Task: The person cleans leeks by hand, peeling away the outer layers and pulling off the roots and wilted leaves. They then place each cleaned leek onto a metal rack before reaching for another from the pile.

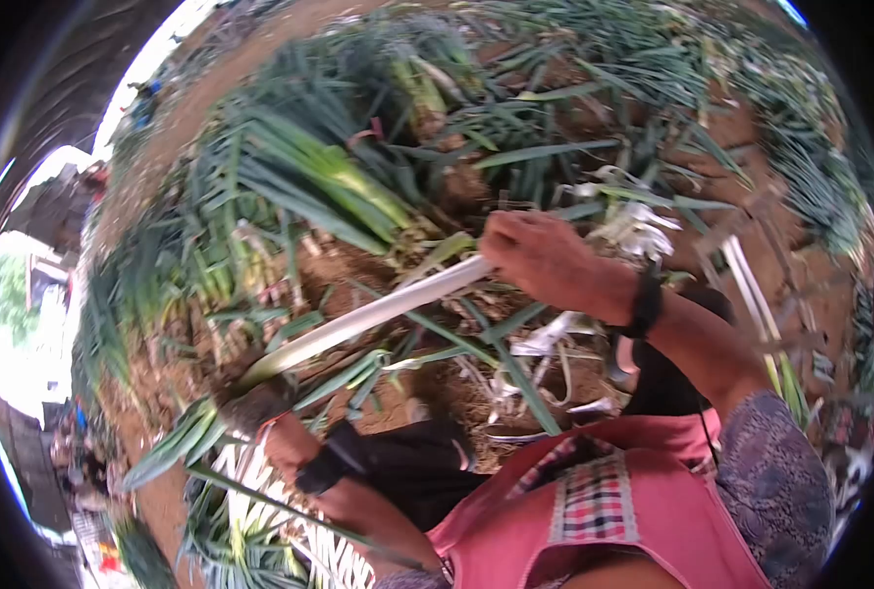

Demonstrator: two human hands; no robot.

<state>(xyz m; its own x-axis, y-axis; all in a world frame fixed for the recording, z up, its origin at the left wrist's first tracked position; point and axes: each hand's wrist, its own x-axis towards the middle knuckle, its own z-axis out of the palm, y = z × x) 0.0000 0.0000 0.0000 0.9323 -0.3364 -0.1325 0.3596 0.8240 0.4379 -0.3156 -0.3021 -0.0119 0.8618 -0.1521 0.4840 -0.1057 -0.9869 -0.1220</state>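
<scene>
A long leek [378,312] with a white shaft and green leaves stretches slantwise between my two hands. My right hand [530,253] is closed round its white root end, with the fingers curled. My left hand [265,417], in what looks like a dark glove, grips the leek where the green begins, and the leaves hang out to the left beyond it. Loose green leaves and pale peelings [555,334] lie below the shaft. Just above it rests a bundle of leeks [344,187] with bright green stalks.
Rows of green leeks [604,34] cover the ground ahead and to the left. Peeled white leeks [245,481] lie at the lower left. Two pale stalks [751,285] are on the right, near a dark frame-like object. Brown soil [250,59] shows between the piles.
</scene>
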